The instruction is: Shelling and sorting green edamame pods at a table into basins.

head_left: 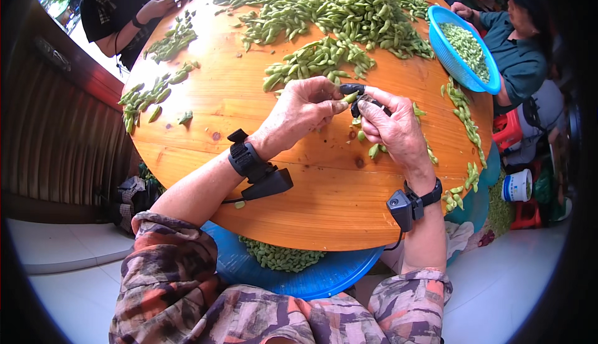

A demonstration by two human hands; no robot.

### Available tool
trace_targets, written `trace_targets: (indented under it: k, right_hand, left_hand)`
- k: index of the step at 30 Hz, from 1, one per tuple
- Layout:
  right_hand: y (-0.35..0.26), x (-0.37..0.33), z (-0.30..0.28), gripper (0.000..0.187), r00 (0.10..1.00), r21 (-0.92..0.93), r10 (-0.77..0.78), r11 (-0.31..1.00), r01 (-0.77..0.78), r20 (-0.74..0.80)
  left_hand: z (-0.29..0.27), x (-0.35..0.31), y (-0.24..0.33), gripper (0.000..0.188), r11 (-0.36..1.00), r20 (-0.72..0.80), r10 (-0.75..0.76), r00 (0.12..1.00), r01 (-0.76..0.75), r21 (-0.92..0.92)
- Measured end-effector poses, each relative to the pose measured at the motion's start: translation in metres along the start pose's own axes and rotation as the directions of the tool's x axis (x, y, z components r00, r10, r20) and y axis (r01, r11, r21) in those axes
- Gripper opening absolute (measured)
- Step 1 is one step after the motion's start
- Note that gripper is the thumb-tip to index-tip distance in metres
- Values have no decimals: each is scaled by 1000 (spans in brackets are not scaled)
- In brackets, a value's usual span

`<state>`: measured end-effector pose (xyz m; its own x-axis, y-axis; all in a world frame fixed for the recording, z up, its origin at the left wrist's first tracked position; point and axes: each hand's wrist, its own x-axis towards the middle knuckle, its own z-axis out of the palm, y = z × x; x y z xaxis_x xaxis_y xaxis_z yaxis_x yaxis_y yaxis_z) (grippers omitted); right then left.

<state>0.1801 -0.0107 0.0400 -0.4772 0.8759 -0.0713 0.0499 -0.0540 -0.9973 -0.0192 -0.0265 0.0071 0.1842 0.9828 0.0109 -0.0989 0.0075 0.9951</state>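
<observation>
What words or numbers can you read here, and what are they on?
White-and-blue bucket: printed marks, too small and blurred to read.
Wooden table and blue basket: none that I can make out.
So there is nothing I can quote.

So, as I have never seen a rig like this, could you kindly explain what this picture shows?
There is no robot here: a wide fisheye camera worn on a person's head looks down, so straight edges bend near the rim. In the middle are that person's left hand and right hand, with black devices strapped at both wrists. Their fingertips hold a green pod between them. Heaps of pods lie on the wooden table. At its right side is a blue basket of shelled beans; below the near edge, a blue tray holds more.
</observation>
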Motion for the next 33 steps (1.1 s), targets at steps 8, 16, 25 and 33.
trace_targets:
  k: [8,16,25,33]
  right_hand:
    - [5,2,-2,30,1000,129,-26,991,24,15]
    - [4,3,2,27,996,361,-54,932,26,69]
    - [4,2,6,25,998,300,-54,953,44,23]
    - [9,6,-3,28,995,511,51,855,-87,84]
  left_hand:
    - [-5,2,-11,3,923,94,-65,993,96,-372]
    - [-2,2,-23,6,705,244,-39,969,200,-680]
    - [-3,4,-28,3,724,242,-21,970,182,-665]
    - [1,0,-18,1,834,142,-42,989,113,-540]
